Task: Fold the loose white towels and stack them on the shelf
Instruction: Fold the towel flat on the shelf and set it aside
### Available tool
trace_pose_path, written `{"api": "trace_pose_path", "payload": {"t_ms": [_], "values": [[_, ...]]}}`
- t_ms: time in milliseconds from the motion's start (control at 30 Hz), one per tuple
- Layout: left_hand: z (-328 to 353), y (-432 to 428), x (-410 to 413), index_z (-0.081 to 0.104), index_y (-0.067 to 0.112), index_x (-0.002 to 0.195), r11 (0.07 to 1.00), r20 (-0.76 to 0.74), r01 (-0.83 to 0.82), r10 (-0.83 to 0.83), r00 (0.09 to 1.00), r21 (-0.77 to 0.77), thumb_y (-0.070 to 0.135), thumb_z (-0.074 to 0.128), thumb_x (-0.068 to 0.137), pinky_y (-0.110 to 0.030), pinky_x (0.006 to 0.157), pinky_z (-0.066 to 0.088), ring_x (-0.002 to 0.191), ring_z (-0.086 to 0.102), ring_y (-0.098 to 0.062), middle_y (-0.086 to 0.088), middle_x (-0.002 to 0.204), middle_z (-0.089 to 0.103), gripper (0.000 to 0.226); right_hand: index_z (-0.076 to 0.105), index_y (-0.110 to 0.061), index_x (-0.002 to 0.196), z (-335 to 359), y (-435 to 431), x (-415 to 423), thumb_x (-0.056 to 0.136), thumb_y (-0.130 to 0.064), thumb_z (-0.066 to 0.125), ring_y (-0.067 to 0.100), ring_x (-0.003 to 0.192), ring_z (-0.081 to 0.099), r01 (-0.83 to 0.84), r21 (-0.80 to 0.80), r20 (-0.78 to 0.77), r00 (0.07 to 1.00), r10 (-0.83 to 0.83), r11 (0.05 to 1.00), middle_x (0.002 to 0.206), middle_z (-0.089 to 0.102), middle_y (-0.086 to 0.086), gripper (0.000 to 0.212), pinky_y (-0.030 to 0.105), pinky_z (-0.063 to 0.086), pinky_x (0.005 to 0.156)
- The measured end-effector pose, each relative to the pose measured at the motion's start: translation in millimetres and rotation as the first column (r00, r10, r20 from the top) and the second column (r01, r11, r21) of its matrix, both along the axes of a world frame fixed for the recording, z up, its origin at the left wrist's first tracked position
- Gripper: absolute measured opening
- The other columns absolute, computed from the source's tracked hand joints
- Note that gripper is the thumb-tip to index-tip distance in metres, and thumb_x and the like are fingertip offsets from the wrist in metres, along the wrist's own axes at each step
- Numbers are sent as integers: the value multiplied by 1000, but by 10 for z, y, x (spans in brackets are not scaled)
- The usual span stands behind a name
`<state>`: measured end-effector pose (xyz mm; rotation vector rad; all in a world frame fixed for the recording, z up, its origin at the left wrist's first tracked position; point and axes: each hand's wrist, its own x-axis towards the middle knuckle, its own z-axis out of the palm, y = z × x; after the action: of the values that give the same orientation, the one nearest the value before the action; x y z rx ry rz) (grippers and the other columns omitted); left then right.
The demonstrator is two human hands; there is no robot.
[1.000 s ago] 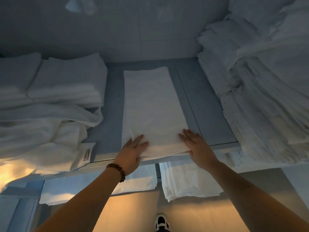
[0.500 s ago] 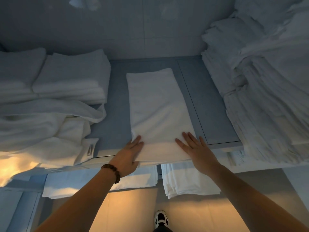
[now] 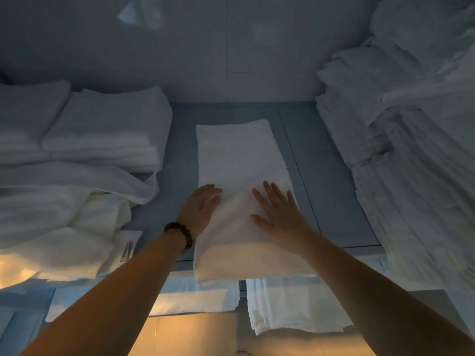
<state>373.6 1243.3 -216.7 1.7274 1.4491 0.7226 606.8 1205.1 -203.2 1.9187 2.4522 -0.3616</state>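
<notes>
Pressing my flat, ungripping left hand and right hand on the folded towel overhanging the shelf front edge; best pushed evenly.

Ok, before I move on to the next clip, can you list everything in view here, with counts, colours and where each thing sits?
folded towel: one, white, long strip in the middle of the shelf, near end overhanging the front edge
shelf: one, blue-grey, spans the view
folded towel stacks: two, white, side by side at back left
loose towels: a rumpled heap, count unclear, white, front left
label: one, dark, on the corner of a loose towel
tall towel piles: count unclear, white, right side
lower towel piles: two, white, on the level below
bead bracelet: one, dark, on the left wrist
left hand: fingers straight, on the towel's left edge
right hand: flat on the towel, fingers spread
</notes>
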Motion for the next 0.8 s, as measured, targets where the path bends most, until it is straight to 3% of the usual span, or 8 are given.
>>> {"api": "trace_pose_path", "payload": {"t_ms": [67, 200, 367, 433, 533, 667, 733, 800], "values": [[0, 185, 85, 60, 16, 119, 998, 17, -56, 57, 998, -9, 18, 49, 96, -22, 109, 23, 130, 39, -18, -3, 140, 45, 26, -4, -32, 149, -85, 179, -74, 96, -55, 20, 17, 145, -17, 49, 64, -5, 999, -49, 997, 159, -13, 1, 63, 49, -6, 118], [-42, 315, 204, 57, 5, 123, 998, -97, -67, 65, 993, -10, 8, 51, 92, -28, 111, 26, 129, 42, -24, -8, 141, 44, 32, -14, -32, 147, -272, 248, -132, 94, -58, 14, 19, 145, -18, 84, 93, 23, 996, -86, 992, 158, -16, 1, 65, 53, -6, 116], [-96, 370, 105, 55, 2, 126, 979, -274, -98, 146, 951, 179, 7, 49, 92, -21, 111, 14, 135, 30, -27, -5, 146, 39, 34, -29, -36, 141, -371, 126, -99, 85, -69, -3, 19, 142, -26, 72, 81, 47, 996, -76, 994, 154, -27, -2, 70, 50, -8, 117], [-108, 352, 50, 57, 2, 124, 969, -256, -114, 170, 952, 218, 6, 48, 92, -16, 108, 12, 135, 30, -28, -6, 144, 41, 33, -27, -37, 142, -373, 66, -84, 85, -71, -1, 20, 141, -27, 49, 80, 70, 996, -55, 996, 154, -28, -1, 71, 50, -8, 117], [-178, 221, 11, 59, 3, 120, 983, -212, -95, 128, 969, 160, 8, 52, 91, -14, 105, 19, 131, 36, -23, -7, 138, 48, 30, -20, -38, 145, -363, 36, -94, 83, -72, 1, 21, 143, -24, 45, 49, 99, 994, -50, 998, 156, -22, -1, 73, 50, -8, 117], [-154, 323, -41, 63, 13, 113, 974, -30, -104, 112, 993, 199, 7, 57, 88, 5, 90, 20, 110, 44, -8, 2, 122, 47, 27, 4, -41, 147, -263, 248, -125, 87, -70, 12, 20, 146, 5, 99, 102, 59, 993, -105, 990, 159, 8, -1, 68, 47, 3, 118], [-88, 546, -37, 62, 18, 113, 979, 56, -125, 117, 992, 164, 7, 54, 91, 2, 90, 23, 111, 43, -5, 5, 122, 43, 27, 10, -40, 148, -204, 524, -140, 90, -66, 16, 19, 145, 10, 117, 166, 23, 992, -122, 979, 158, 13, -1, 63, 44, 8, 118], [-47, 790, -20, 63, 20, 112, 982, 108, -162, 152, 983, 98, 8, 50, 93, -7, 89, 30, 110, 46, -8, 4, 122, 45, 26, 8, -38, 148, -187, 844, -158, 92, -63, 17, 19, 146, 1, 125, 165, 6, 992, -127, 978, 159, 4, -2, 62, 46, 4, 119]]}}
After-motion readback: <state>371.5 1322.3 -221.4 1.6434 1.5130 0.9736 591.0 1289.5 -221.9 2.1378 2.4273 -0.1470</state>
